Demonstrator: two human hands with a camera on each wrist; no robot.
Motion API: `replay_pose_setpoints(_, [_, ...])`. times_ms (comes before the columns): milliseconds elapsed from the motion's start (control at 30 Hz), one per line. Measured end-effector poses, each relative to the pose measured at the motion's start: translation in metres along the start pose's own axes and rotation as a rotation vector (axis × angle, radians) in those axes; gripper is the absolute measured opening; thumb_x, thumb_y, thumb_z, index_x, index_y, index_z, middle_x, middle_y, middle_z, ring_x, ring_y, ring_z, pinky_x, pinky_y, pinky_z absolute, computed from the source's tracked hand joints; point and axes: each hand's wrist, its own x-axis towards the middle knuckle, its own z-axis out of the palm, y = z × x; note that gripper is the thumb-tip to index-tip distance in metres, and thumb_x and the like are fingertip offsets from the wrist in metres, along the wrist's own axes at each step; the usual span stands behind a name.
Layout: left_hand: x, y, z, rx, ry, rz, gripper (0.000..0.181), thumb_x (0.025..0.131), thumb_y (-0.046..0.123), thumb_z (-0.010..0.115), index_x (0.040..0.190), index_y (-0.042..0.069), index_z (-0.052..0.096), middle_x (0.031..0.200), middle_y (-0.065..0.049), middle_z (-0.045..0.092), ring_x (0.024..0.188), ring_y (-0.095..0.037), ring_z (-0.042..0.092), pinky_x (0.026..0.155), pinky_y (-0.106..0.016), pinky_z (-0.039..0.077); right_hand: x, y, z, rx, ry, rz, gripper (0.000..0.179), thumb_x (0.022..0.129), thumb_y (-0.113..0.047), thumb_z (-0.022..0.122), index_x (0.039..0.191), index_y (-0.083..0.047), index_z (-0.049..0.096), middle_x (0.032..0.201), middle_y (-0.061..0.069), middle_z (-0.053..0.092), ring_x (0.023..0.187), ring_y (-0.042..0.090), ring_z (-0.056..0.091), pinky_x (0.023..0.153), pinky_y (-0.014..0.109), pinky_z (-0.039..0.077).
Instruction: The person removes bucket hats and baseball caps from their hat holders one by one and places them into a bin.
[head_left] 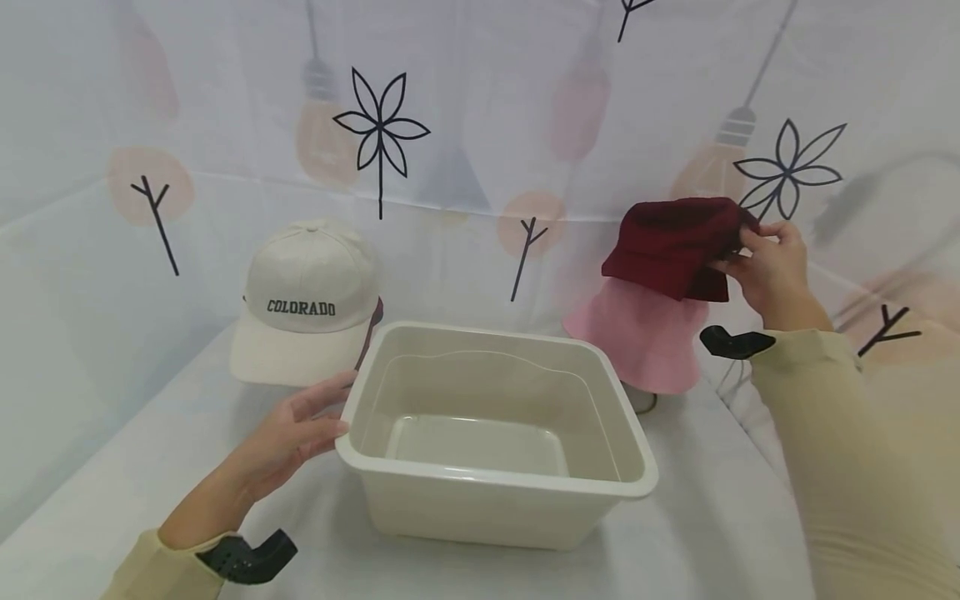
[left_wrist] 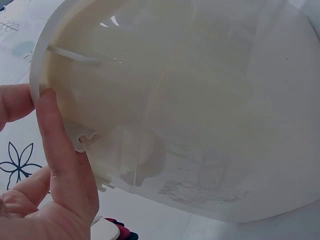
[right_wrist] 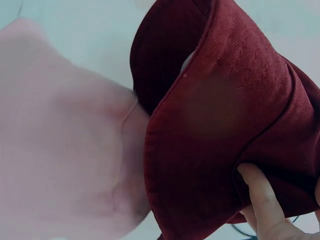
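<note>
At the upper right, my right hand [head_left: 772, 271] pinches the edge of a dark red bucket hat [head_left: 667, 246]. The hat hangs just above a pink bucket hat [head_left: 645, 333] and overlaps its top; whether they touch is unclear. The right wrist view shows a finger pressed into a fold of the red fabric [right_wrist: 215, 130]. My left hand [head_left: 288, 433] holds the left rim of a cream plastic basin [head_left: 495, 512], thumb and a finger at its lip [left_wrist: 37, 65]. Nothing lies inside the basin. A cream cap [head_left: 311, 275] lettered COLORADO stands behind the left hand.
A dark reddish item [head_left: 372, 329] peeks out behind the cap, mostly hidden. Under the pink hat a thin dark cord [head_left: 648, 406] shows. White cloth [head_left: 697, 500] covers the table, and a printed curtain [head_left: 465, 108] hangs close behind.
</note>
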Motion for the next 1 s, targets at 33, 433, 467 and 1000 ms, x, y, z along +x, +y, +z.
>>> replay_pose_setpoints(33, [0.000, 0.000, 0.000, 0.001, 0.000, 0.000, 0.066, 0.090, 0.011, 0.058, 0.147, 0.003, 0.024, 0.144, -0.021, 0.030, 0.121, -0.020, 0.046, 0.093, -0.038, 0.044, -0.001, -0.001, 0.001, 0.015, -0.003, -0.003, 0.023, 0.091, 0.010, 0.047, 0.089, -0.008, 0.031, 0.097, 0.007, 0.052, 0.066, 0.030, 0.063, 0.049, 0.045, 0.052])
replay_pose_setpoints(433, [0.001, 0.003, 0.001, 0.009, 0.010, -0.023, 0.067, 0.090, 0.014, 0.058, 0.147, 0.006, 0.023, 0.146, -0.020, 0.029, 0.122, -0.020, 0.044, 0.095, -0.040, 0.042, -0.023, -0.006, 0.020, 0.070, -0.080, -0.024, 0.021, 0.092, 0.010, 0.046, 0.089, -0.006, 0.032, 0.096, 0.011, 0.053, 0.064, 0.034, 0.060, 0.054, 0.045, 0.053])
replay_pose_setpoints(467, [0.001, 0.003, 0.001, 0.009, 0.006, -0.020, 0.067, 0.091, 0.013, 0.058, 0.147, 0.006, 0.023, 0.146, -0.020, 0.029, 0.121, -0.019, 0.045, 0.095, -0.040, 0.042, -0.026, -0.006, 0.022, 0.074, -0.090, -0.026, 0.021, 0.091, 0.010, 0.047, 0.089, -0.005, 0.033, 0.096, 0.012, 0.054, 0.064, 0.035, 0.061, 0.055, 0.046, 0.053])
replay_pose_setpoints(1000, [0.000, 0.004, 0.002, 0.002, -0.006, -0.008, 0.068, 0.089, 0.011, 0.059, 0.146, 0.004, 0.023, 0.145, -0.021, 0.029, 0.118, -0.014, 0.047, 0.093, -0.035, 0.043, -0.064, 0.004, 0.043, 0.078, -0.282, -0.033, 0.019, 0.090, 0.010, 0.050, 0.086, -0.004, 0.038, 0.096, 0.016, 0.060, 0.069, 0.035, 0.062, 0.063, 0.043, 0.054])
